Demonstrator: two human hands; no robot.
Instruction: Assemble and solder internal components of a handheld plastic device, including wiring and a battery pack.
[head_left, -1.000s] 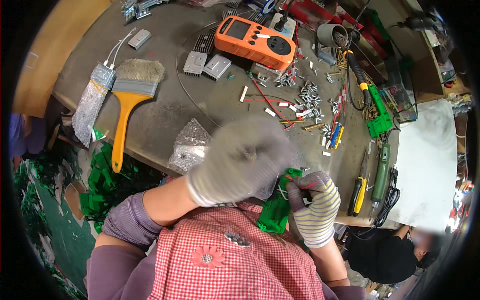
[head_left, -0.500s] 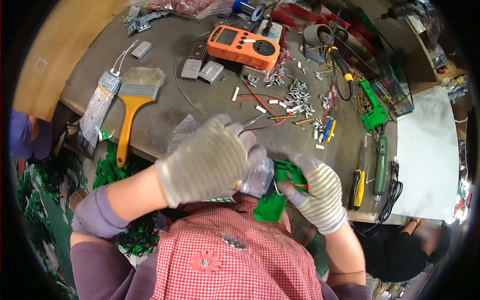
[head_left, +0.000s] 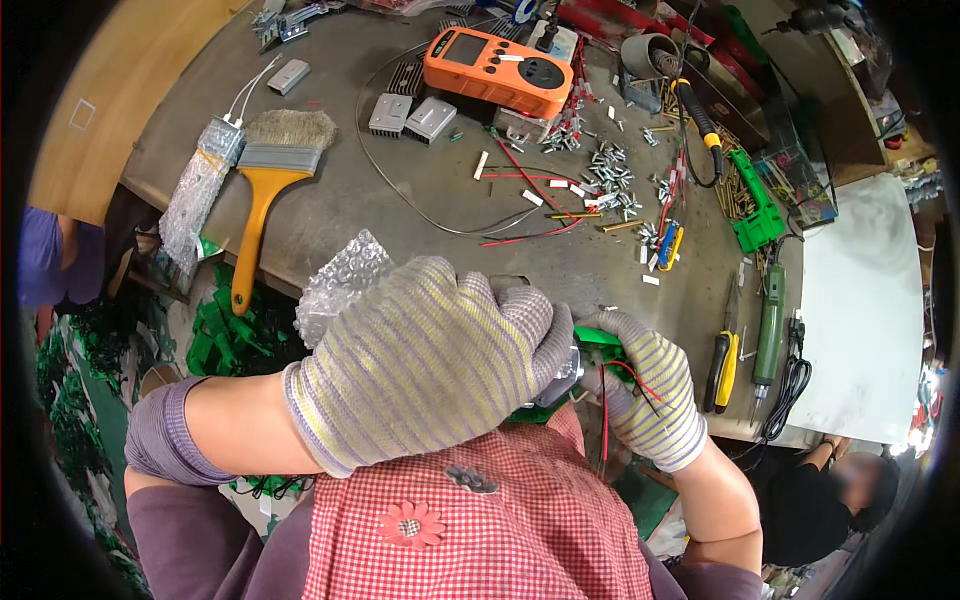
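My left hand (head_left: pixel 430 360), in a striped knit glove, is closed round a silvery metal part (head_left: pixel 572 366), mostly hidden by the fingers. This part rests against a green plastic housing (head_left: pixel 598 340). My right hand (head_left: pixel 650 395), gloved alike, grips the housing from its right side. Red and black wires (head_left: pixel 605 400) stick out between the housing and the right fingers. Crumpled bubble wrap (head_left: pixel 340 280) shows behind my left hand; whether the hand touches it I cannot tell.
An orange meter (head_left: pixel 500 72) lies at the back beside grey metal blocks (head_left: pixel 430 120). Loose screws (head_left: pixel 610 170) scatter nearby. A wide brush (head_left: pixel 262 200) lies left. Pliers (head_left: pixel 722 365) and a green screwdriver (head_left: pixel 770 320) lie right. Another person (head_left: pixel 810 505) is at lower right.
My left hand has turned and come further over the housing, covering more of it. The red and black wires now show loose. More bubble wrap is visible behind the left hand.
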